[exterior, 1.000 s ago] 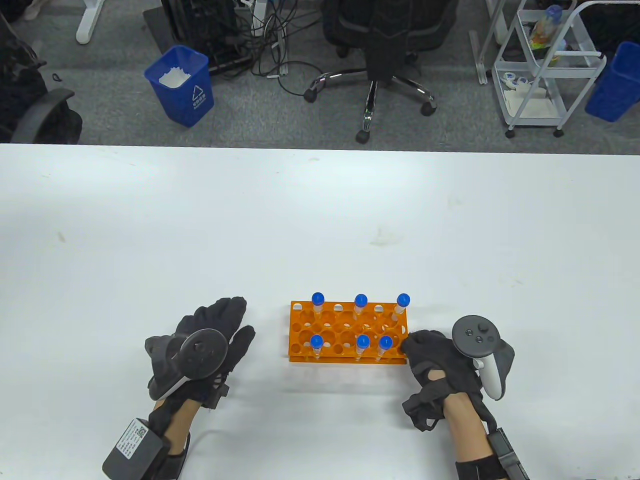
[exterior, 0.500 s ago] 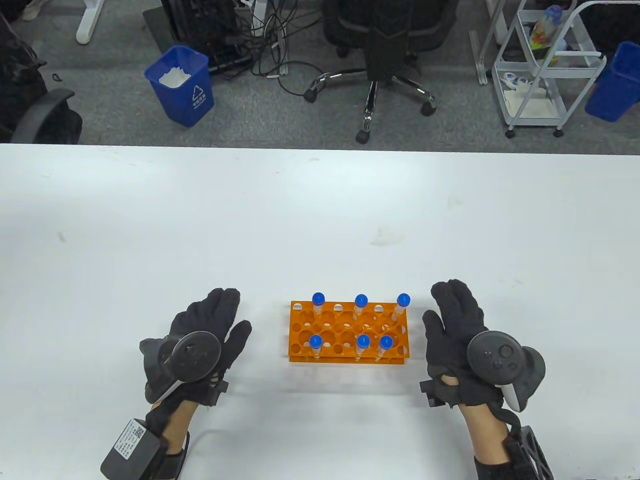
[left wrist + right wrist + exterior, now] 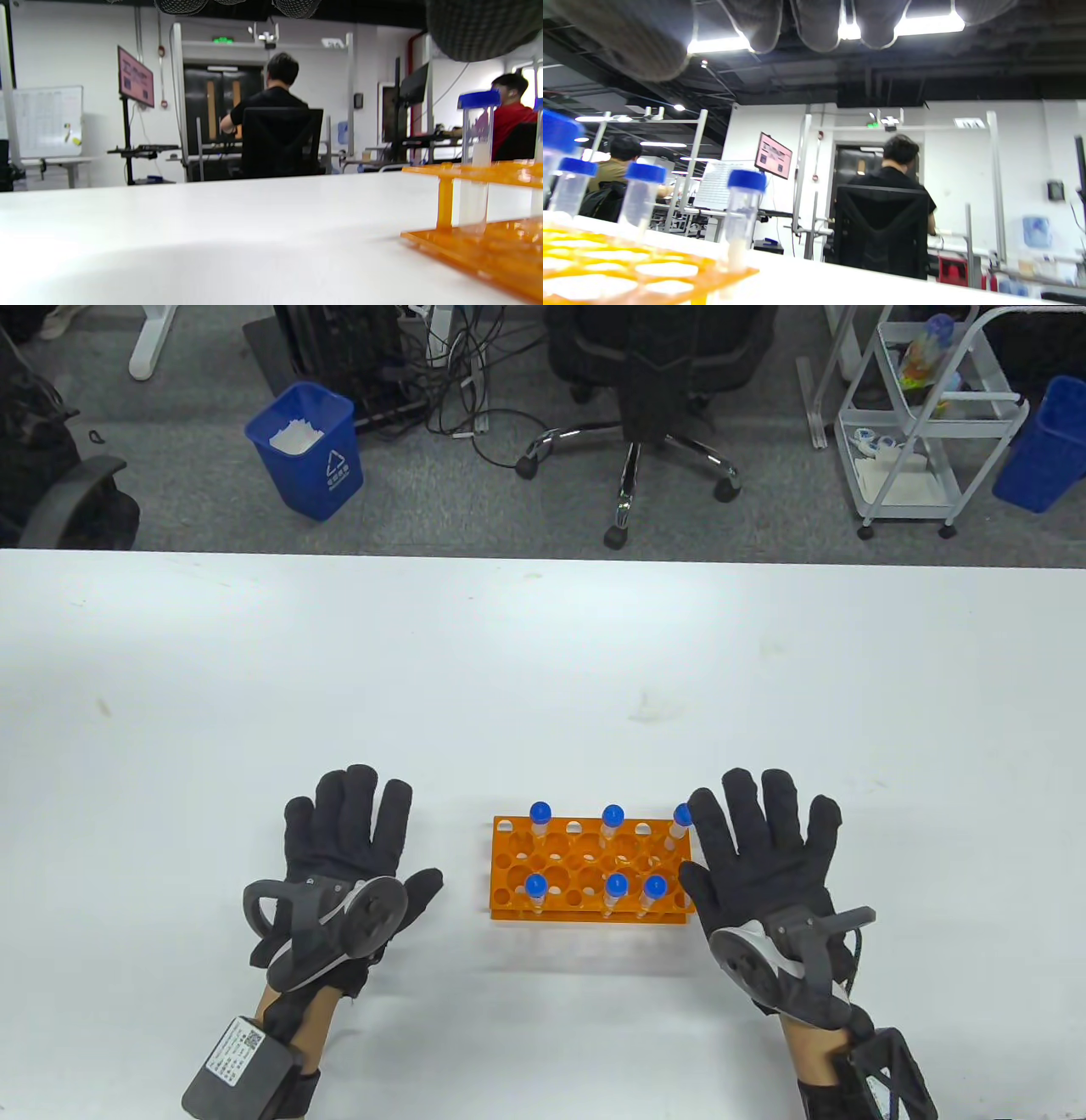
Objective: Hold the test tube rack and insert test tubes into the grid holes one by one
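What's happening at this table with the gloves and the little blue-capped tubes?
A person in black sensor gloves is working with an orange test tube rack. Six blue-capped tubes stand in its holes. Both hands lie flat and open on the table: the left hand apart from the rack, the right hand right beside its end.

even bright overhead light, soft shadows on the table, blurry glare-streaked wrist views

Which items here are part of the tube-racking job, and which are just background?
Job:
- orange test tube rack
- six blue-capped test tubes, all standing in the rack
- left hand and right hand, flat on the white table, holding nothing

Background:
- blue bin
- office chair
- white cart
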`<move>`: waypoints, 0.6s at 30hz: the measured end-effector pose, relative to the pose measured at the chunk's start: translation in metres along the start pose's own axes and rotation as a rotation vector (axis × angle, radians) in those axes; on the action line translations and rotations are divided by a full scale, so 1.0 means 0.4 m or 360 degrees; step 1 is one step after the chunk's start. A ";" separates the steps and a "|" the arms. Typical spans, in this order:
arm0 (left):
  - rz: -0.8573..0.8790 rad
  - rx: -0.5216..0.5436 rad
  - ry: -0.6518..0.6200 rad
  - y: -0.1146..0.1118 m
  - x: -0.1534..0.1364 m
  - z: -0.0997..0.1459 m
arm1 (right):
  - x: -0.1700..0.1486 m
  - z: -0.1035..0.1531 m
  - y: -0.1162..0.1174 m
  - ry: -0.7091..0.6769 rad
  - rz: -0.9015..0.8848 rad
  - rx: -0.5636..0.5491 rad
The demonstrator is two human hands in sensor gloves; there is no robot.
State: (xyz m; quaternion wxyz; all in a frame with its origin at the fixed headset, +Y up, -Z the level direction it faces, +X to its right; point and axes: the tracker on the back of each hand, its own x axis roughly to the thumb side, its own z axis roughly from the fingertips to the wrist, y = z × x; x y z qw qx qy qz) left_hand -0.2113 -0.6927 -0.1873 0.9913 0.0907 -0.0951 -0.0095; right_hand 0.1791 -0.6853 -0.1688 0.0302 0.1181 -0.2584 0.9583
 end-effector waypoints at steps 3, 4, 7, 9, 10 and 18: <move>0.0034 -0.0047 0.0015 -0.012 -0.002 -0.003 | -0.017 -0.003 0.023 0.0052 -0.0018 0.0103; 0.0025 -0.0054 0.0016 -0.013 -0.001 -0.004 | -0.020 -0.005 0.030 0.0055 -0.0016 0.0137; 0.0006 -0.0049 0.0020 -0.012 0.000 -0.005 | -0.023 -0.010 0.033 0.0066 -0.0030 0.0170; 0.0012 -0.0046 0.0028 -0.012 -0.002 -0.005 | -0.024 -0.011 0.032 0.0071 -0.0059 0.0179; 0.0015 -0.0051 0.0033 -0.014 -0.003 -0.005 | -0.026 -0.012 0.032 0.0075 -0.0071 0.0187; 0.0021 -0.0108 0.0055 -0.024 -0.009 -0.009 | -0.033 -0.014 0.036 0.0096 -0.0120 0.0240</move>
